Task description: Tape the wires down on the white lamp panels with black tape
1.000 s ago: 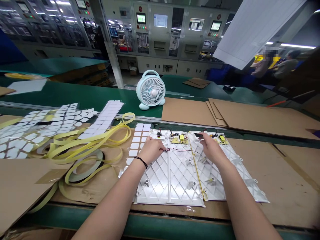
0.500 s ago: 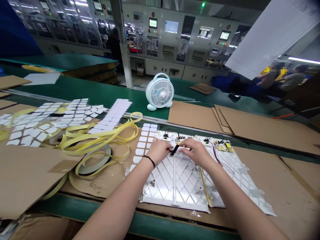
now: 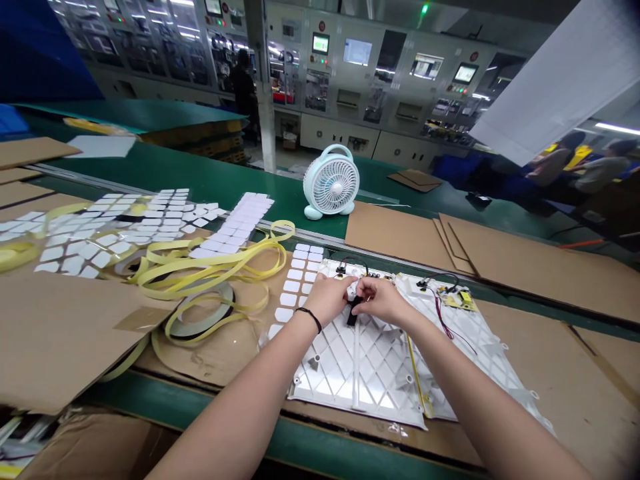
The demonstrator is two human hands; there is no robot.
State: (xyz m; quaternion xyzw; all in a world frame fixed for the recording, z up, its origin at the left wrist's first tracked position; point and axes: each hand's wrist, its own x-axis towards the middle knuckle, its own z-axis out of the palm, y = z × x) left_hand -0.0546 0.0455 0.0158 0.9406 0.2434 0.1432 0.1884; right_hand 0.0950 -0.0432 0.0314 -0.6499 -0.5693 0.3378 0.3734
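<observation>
Two white ribbed plastic panels [image 3: 330, 367] lie side by side in front of me, with small circuit parts and wires along their far edges. At the far part of the left panel, my right hand [image 3: 381, 300] is closed in a pinch on a short black strip [image 3: 353, 312]. My left hand [image 3: 327, 298] is closed right beside it, its fingertips close to the right fingers; what they hold, if anything, is hidden. Dark red wires [image 3: 443, 319] run across the right panel, and a yellow strip [image 3: 417, 377] lies along the seam between the panels.
A light blue fan [image 3: 333, 183] stands behind the panels on the green bench. Left lie yellow tape loops [image 3: 200, 270], a tape roll [image 3: 205, 313] and sheets of white stickers [image 3: 233, 227]. Cardboard sheets [image 3: 540, 263] lie right. Other people are in the background beside machines.
The black strip now hangs more upright, and my right fingers have closed in on it, nearer the left hand. The whole view has shifted slightly.
</observation>
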